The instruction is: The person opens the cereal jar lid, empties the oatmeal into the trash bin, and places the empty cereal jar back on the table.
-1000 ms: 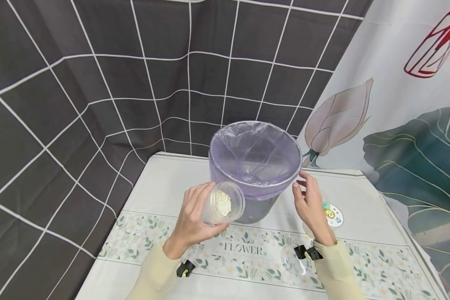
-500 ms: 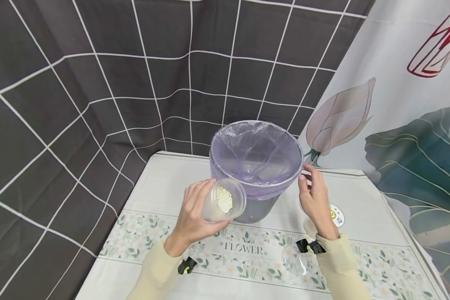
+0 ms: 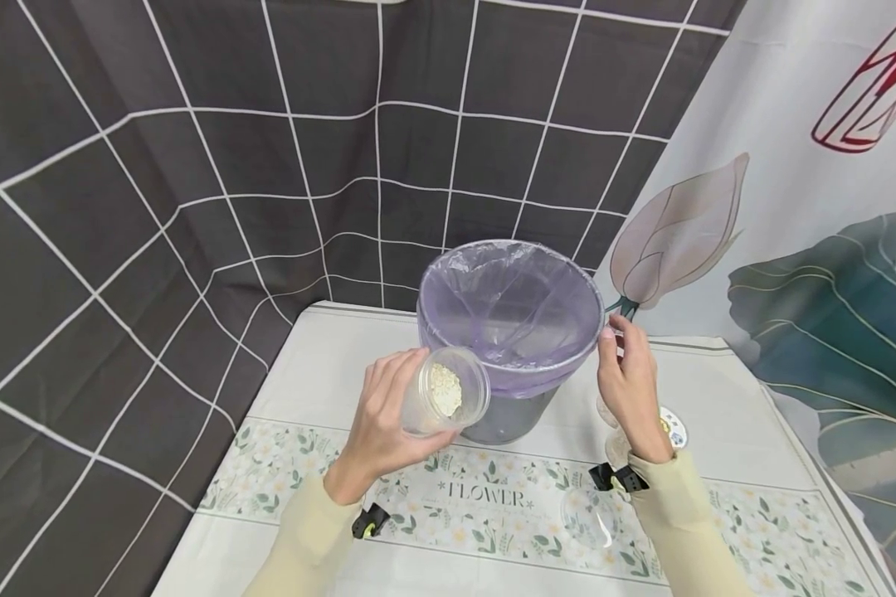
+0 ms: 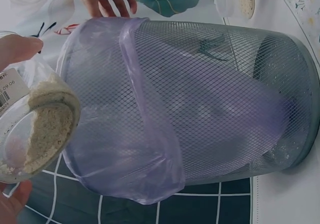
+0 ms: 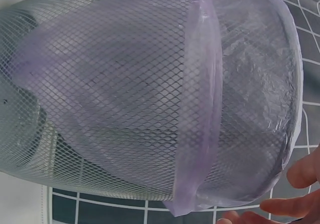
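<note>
My left hand has a clear plastic cup in its grip, fingers over one side and thumb under the other, so that's where the pale flakes are too. The cup is tilted at the near-left rim of a mesh bin, which wears a purple bag folded over its edge. Can't tell if cup and rim actually touch. My left wrist view catches a barcode sticker on the cup. My right hand is over by the bin's right rim, fingers loosely bent with a gap to the thumb, holding nothing I can see; contact with the bag is hard to judge.

All this is on a white tablecloth with a floral band reading "FLOWER". A clear round lid lies near my right wrist. Dark gridded curtain behind, pale curtain with a big printed flower to the right.

Versus a second ago, my right hand is a bit farther along the rim, the cup is slightly higher, and the bin hasn't budged.
</note>
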Demonstrator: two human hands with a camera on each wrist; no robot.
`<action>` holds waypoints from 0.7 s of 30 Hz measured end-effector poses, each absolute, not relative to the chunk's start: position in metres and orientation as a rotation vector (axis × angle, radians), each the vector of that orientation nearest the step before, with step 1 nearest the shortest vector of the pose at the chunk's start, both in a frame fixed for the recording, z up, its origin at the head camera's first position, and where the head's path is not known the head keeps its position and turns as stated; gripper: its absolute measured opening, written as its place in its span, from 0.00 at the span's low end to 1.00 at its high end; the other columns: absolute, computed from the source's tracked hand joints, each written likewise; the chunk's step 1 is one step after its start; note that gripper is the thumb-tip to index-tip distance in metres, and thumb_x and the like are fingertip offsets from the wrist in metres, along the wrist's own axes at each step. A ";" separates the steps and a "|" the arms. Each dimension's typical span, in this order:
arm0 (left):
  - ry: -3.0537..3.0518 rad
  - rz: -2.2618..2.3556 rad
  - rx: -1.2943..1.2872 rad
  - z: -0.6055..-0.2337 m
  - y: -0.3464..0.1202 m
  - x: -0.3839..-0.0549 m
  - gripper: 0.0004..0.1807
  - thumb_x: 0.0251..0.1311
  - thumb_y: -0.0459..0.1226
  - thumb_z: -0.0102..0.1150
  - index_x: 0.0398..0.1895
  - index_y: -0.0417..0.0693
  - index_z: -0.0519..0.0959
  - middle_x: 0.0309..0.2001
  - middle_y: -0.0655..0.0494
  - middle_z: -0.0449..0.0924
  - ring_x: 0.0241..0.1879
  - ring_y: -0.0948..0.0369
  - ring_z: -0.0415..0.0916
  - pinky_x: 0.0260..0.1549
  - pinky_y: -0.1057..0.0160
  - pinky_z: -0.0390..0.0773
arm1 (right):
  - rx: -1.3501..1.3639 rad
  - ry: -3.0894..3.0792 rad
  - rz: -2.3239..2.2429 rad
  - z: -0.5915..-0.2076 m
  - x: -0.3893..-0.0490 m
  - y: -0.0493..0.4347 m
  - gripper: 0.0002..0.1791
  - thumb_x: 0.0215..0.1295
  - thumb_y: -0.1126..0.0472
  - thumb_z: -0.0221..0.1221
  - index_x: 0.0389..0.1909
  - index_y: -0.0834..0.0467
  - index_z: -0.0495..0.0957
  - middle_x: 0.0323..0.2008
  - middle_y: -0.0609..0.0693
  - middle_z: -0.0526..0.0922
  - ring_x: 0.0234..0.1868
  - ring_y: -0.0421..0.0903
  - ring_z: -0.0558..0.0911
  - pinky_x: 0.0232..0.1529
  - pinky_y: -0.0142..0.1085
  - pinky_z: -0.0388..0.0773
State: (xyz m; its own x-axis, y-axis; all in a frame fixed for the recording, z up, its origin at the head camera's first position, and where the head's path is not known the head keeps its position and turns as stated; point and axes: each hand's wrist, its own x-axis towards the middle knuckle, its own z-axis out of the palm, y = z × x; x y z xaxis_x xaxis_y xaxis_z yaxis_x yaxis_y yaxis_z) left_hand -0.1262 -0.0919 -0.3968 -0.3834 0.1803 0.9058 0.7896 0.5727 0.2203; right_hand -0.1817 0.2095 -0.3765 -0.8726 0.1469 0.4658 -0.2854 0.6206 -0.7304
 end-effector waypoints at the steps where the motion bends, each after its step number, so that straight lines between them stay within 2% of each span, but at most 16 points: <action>1: -1.878 -0.822 -0.782 -0.396 -0.092 -0.126 0.46 0.36 0.55 0.66 0.53 0.28 0.70 0.49 0.40 0.75 0.45 0.48 0.71 0.45 0.51 0.71 | 0.103 -2.360 1.185 -0.376 -0.182 0.210 0.23 0.70 0.55 0.42 0.59 0.64 0.67 0.54 0.61 0.70 0.51 0.56 0.73 0.46 0.46 0.73; 9: -1.881 -0.826 -0.754 -0.389 -0.092 -0.128 0.48 0.31 0.53 0.69 0.54 0.29 0.69 0.50 0.41 0.75 0.46 0.48 0.70 0.46 0.51 0.70 | 0.084 -2.392 1.236 -0.370 -0.189 0.207 0.27 0.68 0.49 0.44 0.61 0.62 0.64 0.55 0.61 0.68 0.52 0.54 0.73 0.48 0.47 0.73; 21: -1.898 -0.800 -0.736 -0.384 -0.092 -0.133 0.48 0.25 0.50 0.72 0.53 0.30 0.70 0.49 0.42 0.75 0.46 0.48 0.70 0.45 0.52 0.70 | 0.160 -2.393 1.187 -0.361 -0.206 0.210 0.28 0.67 0.52 0.47 0.61 0.65 0.63 0.55 0.63 0.67 0.51 0.56 0.74 0.46 0.48 0.75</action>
